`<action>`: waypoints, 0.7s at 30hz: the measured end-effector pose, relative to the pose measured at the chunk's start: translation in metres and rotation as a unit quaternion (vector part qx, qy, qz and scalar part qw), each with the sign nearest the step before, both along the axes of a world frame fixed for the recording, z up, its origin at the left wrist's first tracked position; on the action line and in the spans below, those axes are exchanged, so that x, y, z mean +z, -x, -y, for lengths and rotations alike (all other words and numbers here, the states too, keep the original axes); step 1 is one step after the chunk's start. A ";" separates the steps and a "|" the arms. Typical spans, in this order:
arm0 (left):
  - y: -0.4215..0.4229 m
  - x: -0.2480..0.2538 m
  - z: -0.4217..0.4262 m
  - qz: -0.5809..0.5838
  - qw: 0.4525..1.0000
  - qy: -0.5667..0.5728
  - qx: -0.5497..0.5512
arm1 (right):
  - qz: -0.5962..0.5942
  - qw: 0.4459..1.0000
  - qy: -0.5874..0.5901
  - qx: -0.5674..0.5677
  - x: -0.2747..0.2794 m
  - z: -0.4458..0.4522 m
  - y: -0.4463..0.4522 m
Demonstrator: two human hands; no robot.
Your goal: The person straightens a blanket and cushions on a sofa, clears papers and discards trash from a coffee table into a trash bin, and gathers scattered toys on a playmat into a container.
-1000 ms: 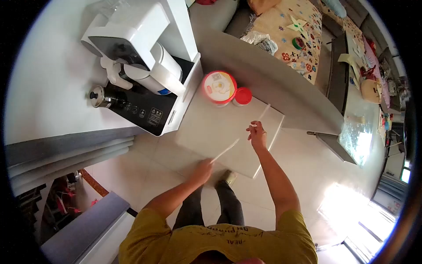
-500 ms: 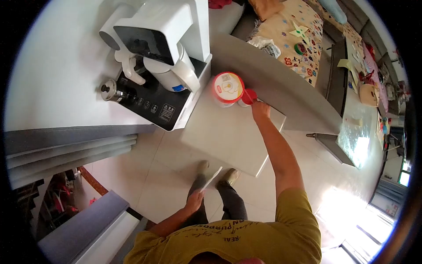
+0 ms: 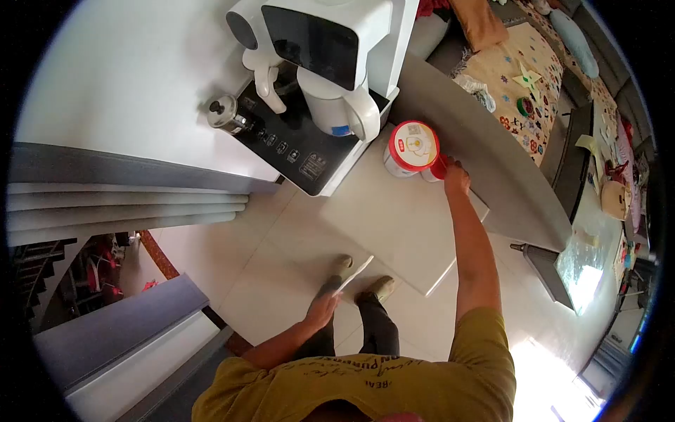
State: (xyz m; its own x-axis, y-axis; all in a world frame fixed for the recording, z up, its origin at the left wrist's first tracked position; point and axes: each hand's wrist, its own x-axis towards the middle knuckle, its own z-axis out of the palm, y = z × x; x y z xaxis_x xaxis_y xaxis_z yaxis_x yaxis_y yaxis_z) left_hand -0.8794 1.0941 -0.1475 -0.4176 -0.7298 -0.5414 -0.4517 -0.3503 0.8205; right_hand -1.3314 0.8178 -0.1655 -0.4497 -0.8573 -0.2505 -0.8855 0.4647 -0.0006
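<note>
My right hand reaches out over the light cabinet top, its fingers closed at the edge of a small container with a red lid. Part of that container is hidden by the fingers. Beside it stands a larger round tub with a red rim and a white-and-yellow printed lid. Low in front of my body, my left hand grips a thin, flat white strip, which points up and away. What kind of thing the strip is, I cannot make out.
A white water dispenser stands at the back on a black-topped base, with a white kettle and a glass press pot. A curved grey panel borders the cabinet; beyond it is a sofa with a flowered cover.
The view has swung, so the dispenser and tub sit farther right in the picture. My right hand stays at the small red-lidded container, and my left still holds the white strip.
</note>
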 end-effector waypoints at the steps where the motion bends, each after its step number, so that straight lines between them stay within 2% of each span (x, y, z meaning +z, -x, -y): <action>1: 0.005 0.007 0.006 -0.014 1.000 -0.005 0.018 | 0.015 1.000 0.012 -0.003 -0.001 -0.001 0.001; 3: 0.014 0.021 0.018 -0.038 0.997 -0.035 0.060 | 0.043 0.998 0.036 -0.011 -0.006 -0.002 0.003; 6: 0.022 0.043 0.031 -0.052 0.990 -0.088 0.098 | 0.037 0.999 -0.024 -0.002 -0.054 0.004 0.022; 7: 0.023 0.049 0.037 -0.047 0.991 -0.089 0.086 | 0.085 0.992 -0.010 -0.094 0.005 0.005 -0.008; 9: 0.029 0.054 0.046 -0.056 0.993 -0.078 0.069 | 0.084 0.991 -0.036 -0.096 -0.004 0.003 -0.007; 10: 0.032 0.056 0.046 -0.067 0.993 -0.064 0.073 | 0.086 0.990 0.014 -0.107 -0.028 0.000 0.000; 12: 0.036 0.057 0.047 -0.074 0.993 -0.045 0.081 | 0.114 0.982 0.081 -0.128 -0.023 -0.001 0.000; 13: 0.037 0.059 0.045 -0.071 0.993 -0.040 0.082 | 0.120 0.982 0.088 -0.118 0.021 -0.012 -0.014; 16: 0.037 0.063 0.046 -0.062 0.993 -0.055 0.083 | 0.124 0.970 0.182 -0.099 0.049 -0.037 -0.025; 17: 0.038 0.065 0.047 -0.060 0.992 -0.063 0.087 | 0.161 0.957 0.214 -0.116 0.047 -0.049 -0.030; 18: 0.038 0.069 0.048 -0.038 0.996 -0.049 0.063 | 0.197 0.940 0.246 -0.129 0.041 -0.062 -0.038; 20: 0.038 0.066 0.048 0.027 0.999 0.019 -0.022 | 0.263 0.931 0.232 -0.098 0.049 -0.108 -0.066; 21: 0.040 0.067 0.050 0.060 0.995 0.054 -0.063 | 0.314 0.914 0.252 -0.041 0.062 -0.140 -0.085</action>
State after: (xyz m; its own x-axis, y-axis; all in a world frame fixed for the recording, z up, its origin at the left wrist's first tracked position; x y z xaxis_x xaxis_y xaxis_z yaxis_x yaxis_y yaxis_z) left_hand -0.9195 1.0436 -0.0802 -0.4470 -0.7323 -0.5137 -0.5832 -0.1969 0.7881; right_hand -1.2461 0.9577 -0.1032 -0.4215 -0.9046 -0.0641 -0.5983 0.3306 -0.7299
